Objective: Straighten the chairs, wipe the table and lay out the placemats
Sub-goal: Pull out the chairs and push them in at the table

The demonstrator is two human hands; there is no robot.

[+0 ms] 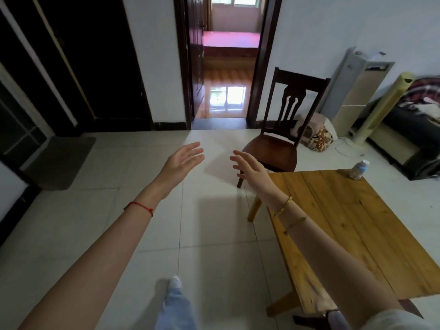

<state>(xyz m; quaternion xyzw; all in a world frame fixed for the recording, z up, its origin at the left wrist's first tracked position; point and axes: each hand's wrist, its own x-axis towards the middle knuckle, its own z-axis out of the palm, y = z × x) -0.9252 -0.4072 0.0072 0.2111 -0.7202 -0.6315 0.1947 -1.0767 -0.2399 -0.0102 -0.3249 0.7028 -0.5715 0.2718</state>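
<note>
both hands, left (184, 160) and right (247, 166), reach out spread and empty. the dark wooden chair (281, 139) stands beyond the counter's (345, 222) far left corner; stiff, probably heavy, best gripped by its backrest rail.

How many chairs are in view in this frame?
1: a dark brown wooden chair with a slatted back stands by the far corner of the light plank table. Dark wood at the frame's bottom edge may be another, mostly hidden.

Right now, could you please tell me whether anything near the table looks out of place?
The dark wooden chair sits beyond the far corner of the wooden table, skewed to its edges rather than tucked in.
</note>
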